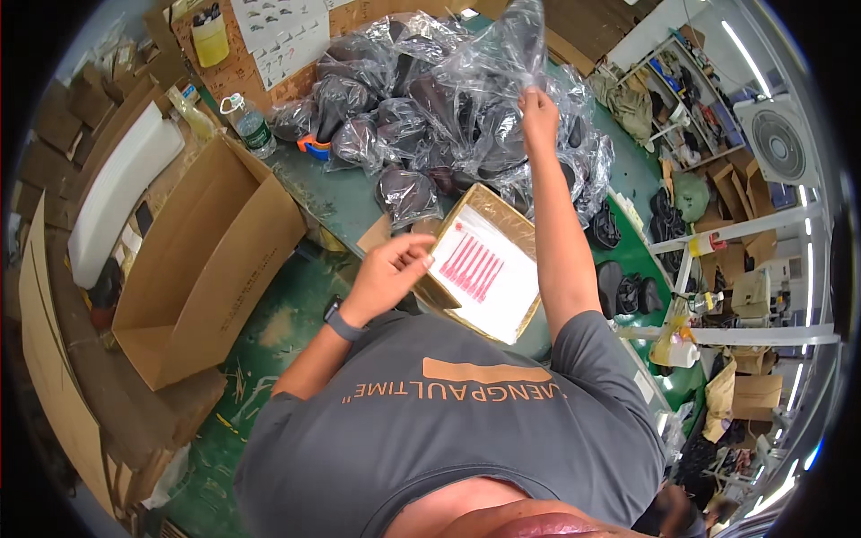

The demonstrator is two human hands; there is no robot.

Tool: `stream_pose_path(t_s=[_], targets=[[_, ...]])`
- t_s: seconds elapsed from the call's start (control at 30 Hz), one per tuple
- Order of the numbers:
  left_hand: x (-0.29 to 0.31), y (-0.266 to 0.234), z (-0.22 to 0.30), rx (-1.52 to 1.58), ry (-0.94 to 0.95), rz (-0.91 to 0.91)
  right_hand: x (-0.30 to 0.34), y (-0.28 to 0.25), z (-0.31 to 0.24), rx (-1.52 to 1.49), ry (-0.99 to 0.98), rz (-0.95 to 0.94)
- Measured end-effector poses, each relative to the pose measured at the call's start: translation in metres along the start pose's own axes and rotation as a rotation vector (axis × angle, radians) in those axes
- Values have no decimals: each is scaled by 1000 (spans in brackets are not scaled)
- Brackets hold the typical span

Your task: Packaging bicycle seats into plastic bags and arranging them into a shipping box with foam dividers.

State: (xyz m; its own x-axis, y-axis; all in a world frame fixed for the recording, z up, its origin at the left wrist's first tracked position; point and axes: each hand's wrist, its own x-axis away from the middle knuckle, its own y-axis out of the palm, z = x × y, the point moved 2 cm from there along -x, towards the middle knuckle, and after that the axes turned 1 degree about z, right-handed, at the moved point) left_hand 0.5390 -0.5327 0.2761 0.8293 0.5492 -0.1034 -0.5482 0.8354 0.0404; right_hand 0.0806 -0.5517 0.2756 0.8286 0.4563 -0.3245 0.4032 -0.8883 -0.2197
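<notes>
Just beyond the chest, the left hand [386, 276] is hovering at the left edge of a cardboard box [508, 216]; its fingers are curling loosely, and I cannot tell whether they are touching the rim. A white sheet [502, 282] with red marks is filling most of the box's opening. Farther off, the right hand [539, 123] is pinching a clear plastic bag [507, 47] between thumb and fingers; the bag is rising over the far right of a heap of dark, bagged items [438, 108]. The step in hand seems to be handling that one bag at the heap; managing it appears to be calling for a firm pinch and some lift, because neighbouring film is crowding it and could be snagging.

The heap is spreading across a green tabletop [300, 179]. A large carton [238, 287] is standing at left, its mouth gaping; beyond it, a water bottle [256, 134] is standing near an orange-and-blue object [314, 148]. At right, dark pieces [613, 289] are lying on a green surface. Farther away, a printed sheet [285, 40] is hanging at left, while shelving [668, 125] and a fan [777, 146] are occupying the right.
</notes>
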Motion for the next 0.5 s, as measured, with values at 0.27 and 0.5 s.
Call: stream_pose_path(t_s=[0.27, 0.5], targets=[[11, 44, -38, -16, -224, -174, 276, -77, 93, 54, 282, -299], [-3, 114, -75, -278, -324, -465, 552, -298, 173, -18, 710, 340]])
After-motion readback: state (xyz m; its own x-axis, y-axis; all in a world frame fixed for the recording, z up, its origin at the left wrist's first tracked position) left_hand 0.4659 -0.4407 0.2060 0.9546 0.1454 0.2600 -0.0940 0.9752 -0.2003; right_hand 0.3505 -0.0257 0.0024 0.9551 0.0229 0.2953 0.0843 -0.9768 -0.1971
